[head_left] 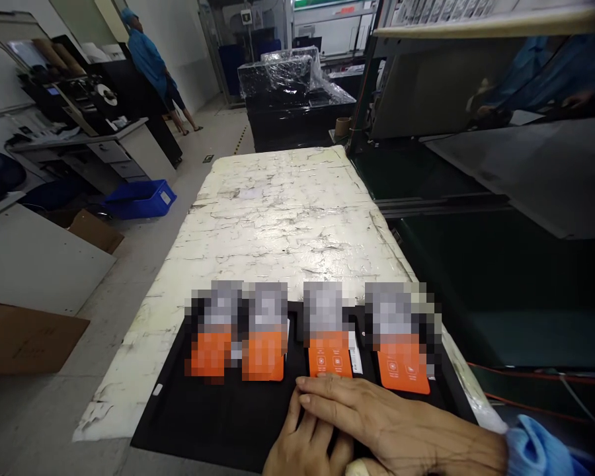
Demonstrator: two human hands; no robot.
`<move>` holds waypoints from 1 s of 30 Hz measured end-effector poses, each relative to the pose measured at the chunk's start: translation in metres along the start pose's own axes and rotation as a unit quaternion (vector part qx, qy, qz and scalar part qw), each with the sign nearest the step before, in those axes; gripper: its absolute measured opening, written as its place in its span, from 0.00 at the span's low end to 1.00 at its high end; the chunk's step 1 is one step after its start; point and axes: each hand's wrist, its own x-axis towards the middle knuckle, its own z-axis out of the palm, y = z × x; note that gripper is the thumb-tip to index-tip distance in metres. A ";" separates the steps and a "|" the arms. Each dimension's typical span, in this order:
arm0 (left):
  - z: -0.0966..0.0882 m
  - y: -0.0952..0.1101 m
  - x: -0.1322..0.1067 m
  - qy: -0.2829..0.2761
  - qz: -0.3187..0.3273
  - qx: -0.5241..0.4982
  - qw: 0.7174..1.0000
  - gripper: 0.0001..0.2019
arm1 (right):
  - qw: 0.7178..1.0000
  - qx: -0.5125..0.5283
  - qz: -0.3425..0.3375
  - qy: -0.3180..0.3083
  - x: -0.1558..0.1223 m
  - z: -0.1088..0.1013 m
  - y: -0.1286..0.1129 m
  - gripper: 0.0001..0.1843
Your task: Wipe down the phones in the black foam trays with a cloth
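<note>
Two bare hands occupy the lower foreground. Right hand (391, 416), blue cuff at lower right, lies across the left hand (302, 443). Right fingers (327, 390) are extended and relaxed, their tips at the lower edge of the third orange card (330, 357) from the left; no grasp observed. Left fingers (293, 416) lie flat and released on the black mat (203, 423), holding nothing.

Count on the mat: four orange cards in one row along its far half, each below a pixelated grey upper part that cannot be identified. Mat rests on a worn white table (277, 225), near its closer end.

Upper left of frame: one co-worker (149, 66) in blue, standing. Left of table: one blue plastic crate (139, 199). Upper centre: one plastic-wrapped machine (287, 79).
</note>
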 end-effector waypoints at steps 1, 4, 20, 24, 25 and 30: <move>0.001 0.001 0.000 0.002 -0.003 0.002 1.000 0.17 | 1.000 0.001 0.004 -0.002 0.000 -0.001 0.000 0.46; 0.005 0.002 -0.002 0.014 -0.013 0.004 1.000 0.17 | 1.000 0.007 0.017 -0.007 0.002 -0.003 -0.001 0.45; 0.014 0.000 -0.007 0.026 -0.015 0.009 1.000 0.15 | 0.999 0.030 -0.023 -0.011 0.005 -0.005 0.021 0.52; 0.015 -0.001 -0.005 0.043 -0.022 0.013 0.999 0.16 | 0.999 0.036 -0.018 -0.014 0.009 -0.012 0.024 0.52; 0.015 -0.001 -0.004 0.045 -0.025 0.011 0.999 0.16 | 0.999 0.035 -0.019 -0.013 0.010 -0.014 0.026 0.53; 0.014 -0.004 -0.002 0.034 -0.023 0.003 0.999 0.18 | 0.999 0.030 -0.028 0.002 0.016 -0.026 0.038 0.55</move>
